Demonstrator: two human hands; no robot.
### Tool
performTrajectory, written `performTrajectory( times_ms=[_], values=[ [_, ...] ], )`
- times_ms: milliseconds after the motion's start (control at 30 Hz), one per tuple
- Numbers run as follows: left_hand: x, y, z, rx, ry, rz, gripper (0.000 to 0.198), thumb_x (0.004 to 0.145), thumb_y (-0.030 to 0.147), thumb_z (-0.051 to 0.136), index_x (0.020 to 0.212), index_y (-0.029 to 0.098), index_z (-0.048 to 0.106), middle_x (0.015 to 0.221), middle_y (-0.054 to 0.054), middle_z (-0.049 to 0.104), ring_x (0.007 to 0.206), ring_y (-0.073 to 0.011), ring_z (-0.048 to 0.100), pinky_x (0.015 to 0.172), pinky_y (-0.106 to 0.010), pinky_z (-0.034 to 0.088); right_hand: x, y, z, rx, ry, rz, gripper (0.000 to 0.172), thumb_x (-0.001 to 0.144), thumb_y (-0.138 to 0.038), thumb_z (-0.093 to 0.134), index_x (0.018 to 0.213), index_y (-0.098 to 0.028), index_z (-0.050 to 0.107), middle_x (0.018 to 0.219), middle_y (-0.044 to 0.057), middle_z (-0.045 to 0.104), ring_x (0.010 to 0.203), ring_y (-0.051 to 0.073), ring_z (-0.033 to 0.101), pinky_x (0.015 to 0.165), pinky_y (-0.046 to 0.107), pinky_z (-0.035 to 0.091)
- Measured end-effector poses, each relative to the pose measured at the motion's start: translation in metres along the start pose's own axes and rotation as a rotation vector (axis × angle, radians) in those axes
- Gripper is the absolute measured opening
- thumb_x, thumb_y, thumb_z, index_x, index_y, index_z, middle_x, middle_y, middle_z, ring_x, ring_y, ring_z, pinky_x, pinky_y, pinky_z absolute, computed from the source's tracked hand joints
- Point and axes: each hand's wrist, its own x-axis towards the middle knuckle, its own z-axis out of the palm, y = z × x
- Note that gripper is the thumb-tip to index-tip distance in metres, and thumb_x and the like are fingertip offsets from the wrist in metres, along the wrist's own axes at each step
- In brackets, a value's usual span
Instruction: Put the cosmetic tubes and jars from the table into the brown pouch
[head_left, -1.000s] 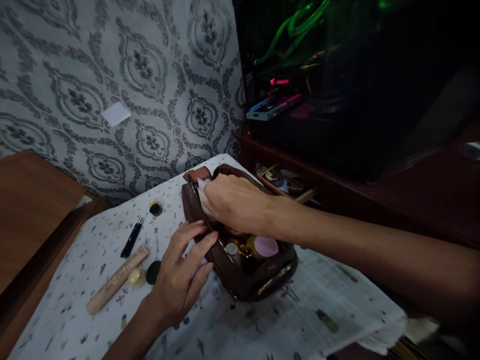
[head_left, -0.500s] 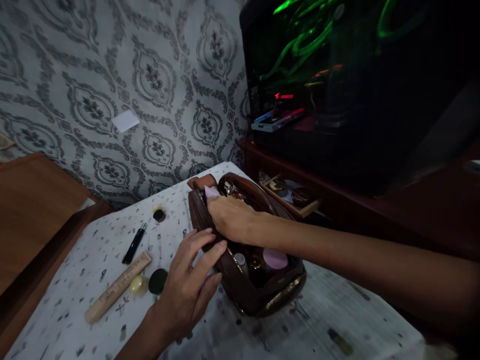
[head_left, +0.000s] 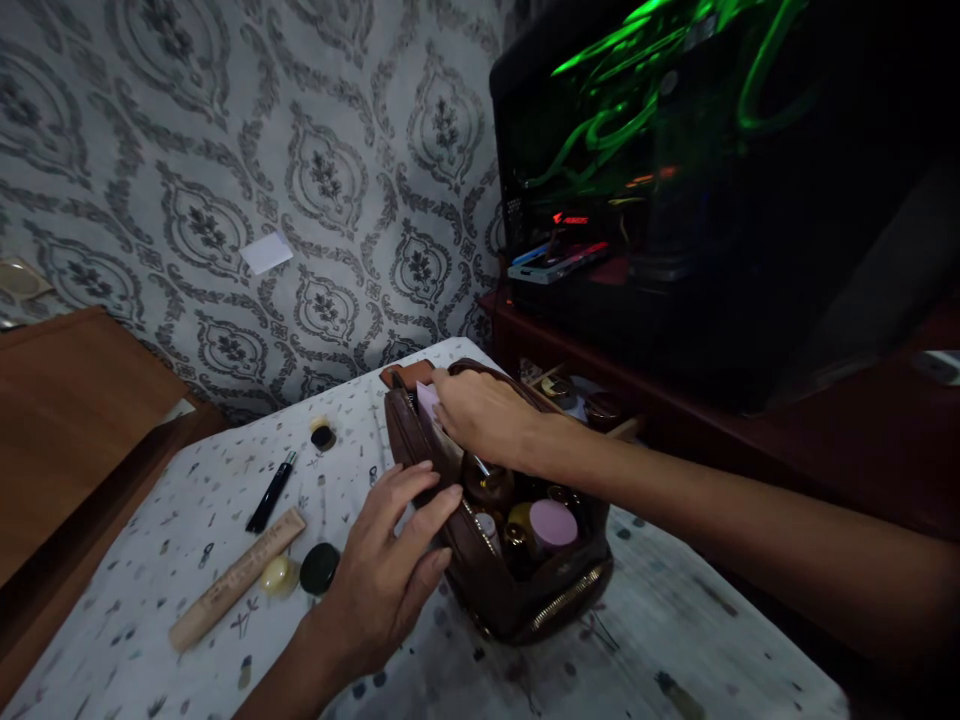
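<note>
A brown zip-top bag (head_left: 517, 610) stands unzipped on the table. My left hand (head_left: 382, 560) rests against its near left rim with the fingers stretched out and apart. Inside the far half of the bag, my right hand (head_left: 484, 415) reaches down with curled fingers; its fingertips are partly hidden, and I cannot make out what they hold. Beside those fingers a pale pink, paper-like piece (head_left: 427, 398) sticks up. A round pink lid (head_left: 553, 524), a small whitish cap (head_left: 486, 524) and a gold-coloured item (head_left: 516, 535) show in the near half.
On the patterned tablecloth (head_left: 360, 690) lie a beige tube (head_left: 236, 580), a dark pen-like stick (head_left: 271, 492), a pale yellow round piece (head_left: 278, 576), a dark green lid (head_left: 319, 568) and a small black-topped pot (head_left: 322, 435). A computer case (head_left: 645, 300) with green lights stands at right.
My right hand has lifted slightly and shifted a little toward the far right side of the bag, uncovering more of its contents. The left hand has barely moved.
</note>
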Motion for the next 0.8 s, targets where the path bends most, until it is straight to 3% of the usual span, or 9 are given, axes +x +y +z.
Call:
performTrajectory(
  times_ms=[133,300,800],
  values=[
    [0.001,0.001,0.001,0.003,0.005,-0.007,0.039,0.105,0.026,0.041,0.142,0.018,0.049,0.137,-0.019,0.055,0.138,-0.0286,0.048,0.113,-0.049,0.045,0.011,-0.001,0.001,-0.024,0.107,-0.011,0.038,0.103,-0.023,0.04,0.131,-0.003,0.056,0.109,0.025,0.072,0.108,0.035,0.07,0.083,0.038,0.055],
    [0.001,0.001,0.0,-0.01,-0.002,-0.011,0.04,0.104,0.025,0.043,0.142,0.019,0.049,0.137,-0.018,0.055,0.139,-0.0285,0.048,0.114,-0.05,0.044,0.02,0.0,0.002,-0.021,0.032,0.016,0.032,0.099,-0.022,0.045,0.109,-0.01,0.073,0.108,0.022,0.074,0.108,0.031,0.071,0.08,0.032,0.054],
    [0.008,0.001,-0.004,-0.001,-0.023,0.019,0.038,0.104,0.024,0.041,0.141,0.016,0.048,0.134,-0.018,0.056,0.135,-0.0271,0.049,0.114,-0.05,0.043,0.014,-0.003,0.001,-0.036,0.014,0.04,0.035,0.094,-0.02,0.045,0.113,-0.011,0.074,0.115,0.022,0.072,0.112,0.031,0.069,0.082,0.032,0.053]
  ],
)
